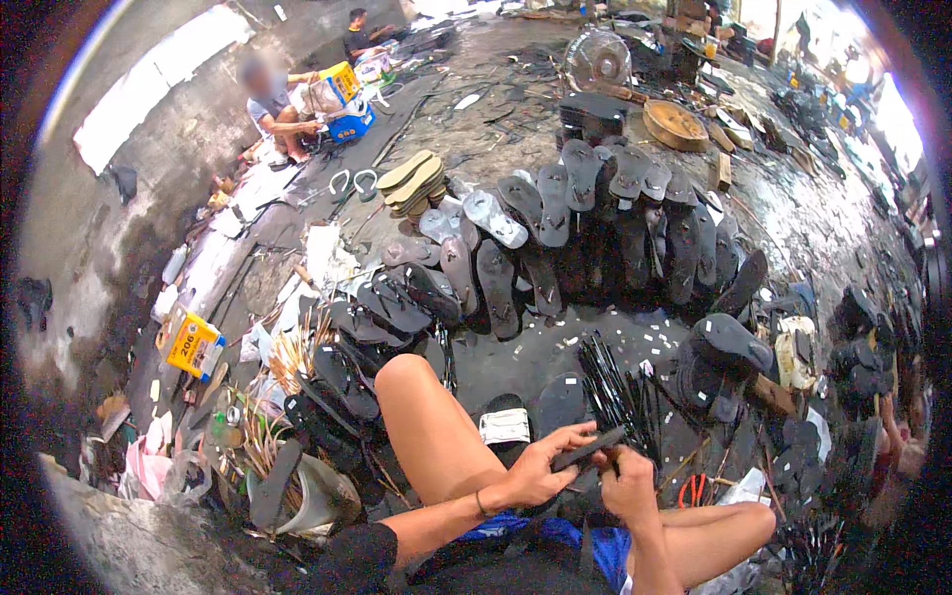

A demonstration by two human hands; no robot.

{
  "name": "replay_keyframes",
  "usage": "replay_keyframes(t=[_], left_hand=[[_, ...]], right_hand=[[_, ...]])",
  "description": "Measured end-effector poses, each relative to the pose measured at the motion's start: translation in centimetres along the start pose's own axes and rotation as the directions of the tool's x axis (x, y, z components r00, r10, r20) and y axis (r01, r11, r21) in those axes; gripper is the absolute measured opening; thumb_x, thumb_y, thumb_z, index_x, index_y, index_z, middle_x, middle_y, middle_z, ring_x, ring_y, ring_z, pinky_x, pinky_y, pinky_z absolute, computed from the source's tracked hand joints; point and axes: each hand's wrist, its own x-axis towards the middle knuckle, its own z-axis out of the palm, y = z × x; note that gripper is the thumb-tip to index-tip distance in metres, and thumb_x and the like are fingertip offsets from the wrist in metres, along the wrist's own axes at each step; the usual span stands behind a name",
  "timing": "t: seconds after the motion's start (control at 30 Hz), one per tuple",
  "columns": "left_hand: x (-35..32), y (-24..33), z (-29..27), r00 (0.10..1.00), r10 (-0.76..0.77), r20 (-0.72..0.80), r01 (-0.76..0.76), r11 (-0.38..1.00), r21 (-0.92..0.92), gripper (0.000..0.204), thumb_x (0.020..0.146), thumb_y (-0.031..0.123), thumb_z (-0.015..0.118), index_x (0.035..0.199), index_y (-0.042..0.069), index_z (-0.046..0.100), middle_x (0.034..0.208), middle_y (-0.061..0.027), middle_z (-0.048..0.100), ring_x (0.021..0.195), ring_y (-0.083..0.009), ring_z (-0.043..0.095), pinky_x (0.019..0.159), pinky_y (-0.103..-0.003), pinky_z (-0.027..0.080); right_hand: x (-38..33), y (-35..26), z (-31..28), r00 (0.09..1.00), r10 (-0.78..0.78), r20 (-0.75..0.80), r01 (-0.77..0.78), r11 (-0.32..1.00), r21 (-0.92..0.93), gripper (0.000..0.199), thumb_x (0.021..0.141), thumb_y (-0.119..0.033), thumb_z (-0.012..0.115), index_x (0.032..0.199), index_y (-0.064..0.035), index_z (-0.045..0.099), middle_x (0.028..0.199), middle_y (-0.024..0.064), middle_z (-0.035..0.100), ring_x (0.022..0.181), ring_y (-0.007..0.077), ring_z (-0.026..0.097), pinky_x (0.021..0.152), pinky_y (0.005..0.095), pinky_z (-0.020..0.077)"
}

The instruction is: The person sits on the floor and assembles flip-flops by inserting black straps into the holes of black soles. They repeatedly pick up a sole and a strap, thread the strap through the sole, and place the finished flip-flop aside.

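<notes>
In front of my lap a black flip-flop sole (589, 448) is held tilted, nearly edge-on. My left hand (535, 468) grips it, thumb and fingers on either side. My right hand (629, 482) is closed at the sole's right end, its fingers curled; whether a strap is also pinched there is hidden. Just beyond my hands lie another black sole (562, 402) and a dark sandal with a white label pad (505, 426) on it. A bundle of thin black straps (623, 385) is spread on the floor to their right.
Rows of black flip-flops (496, 288) curve around in front. More soles (724, 347) are piled at right, near red-handled scissors (692, 489). A pale bucket (322, 501) stands at left. Farther off are tan soles (412, 183), a fan (598, 61) and a seated person (278, 114).
</notes>
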Motion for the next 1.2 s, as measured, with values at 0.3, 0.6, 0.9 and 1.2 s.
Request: replay_keyframes(t=[0.3, 0.6, 0.9, 1.2], left_hand=[[-3.4, -1.7, 1.5, 0.839, -0.540, -0.073, 0.484, 0.677, 0.554, 0.058, 0.086, 0.020, 0.072, 0.127, -0.002, 0.038, 0.111, -0.0342, 0.061, 0.109, -0.0488, 0.060, 0.092, -0.052, 0.049], [0.7, 1.4, -1.5, 0.824, -0.411, -0.390, 0.232, 0.873, -0.429, 0.056, 0.084, 0.005, 0.067, 0.134, -0.002, 0.044, 0.117, -0.0128, 0.063, 0.104, -0.0240, 0.063, 0.094, -0.036, 0.052], [1.6, 4.1, 1.5, 0.912, -0.062, -0.405, 0.033, 0.996, -0.078, 0.041, 0.089, 0.001, 0.056, 0.128, -0.004, 0.045, 0.113, -0.0118, 0.060, 0.100, -0.0191, 0.058, 0.093, -0.032, 0.046], [1.2, 3.6, 2.3, 0.897, 0.029, -0.441, 0.021, 0.994, 0.108, 0.041, 0.091, 0.007, 0.059, 0.127, -0.007, 0.044, 0.107, -0.0132, 0.064, 0.092, -0.0221, 0.062, 0.086, -0.035, 0.050]], right_hand=[[1.6, 1.2, -0.1, 0.944, -0.221, -0.245, 0.162, 0.957, -0.241, 0.012, 0.089, -0.011, 0.067, 0.098, -0.0038, 0.064, 0.097, 0.0150, 0.063, 0.090, 0.0367, 0.064, 0.078, 0.0457, 0.0514], [1.4, 0.6, -0.5, 0.931, 0.146, -0.333, -0.066, 0.969, 0.238, 0.016, 0.091, -0.013, 0.069, 0.100, 0.0001, 0.071, 0.093, 0.0123, 0.070, 0.080, 0.0223, 0.068, 0.072, 0.0321, 0.0525], [1.3, -3.9, -1.5, 0.961, 0.237, -0.143, -0.063, 0.691, 0.720, 0.017, 0.087, -0.009, 0.074, 0.097, -0.0006, 0.064, 0.085, 0.0075, 0.070, 0.076, 0.0100, 0.067, 0.068, 0.0283, 0.0537], [1.5, -4.4, -0.8, 0.901, -0.011, -0.434, 0.194, 0.904, 0.381, 0.010, 0.083, -0.006, 0.076, 0.088, -0.0006, 0.068, 0.079, 0.0096, 0.070, 0.070, 0.0141, 0.067, 0.065, 0.0277, 0.0519]])
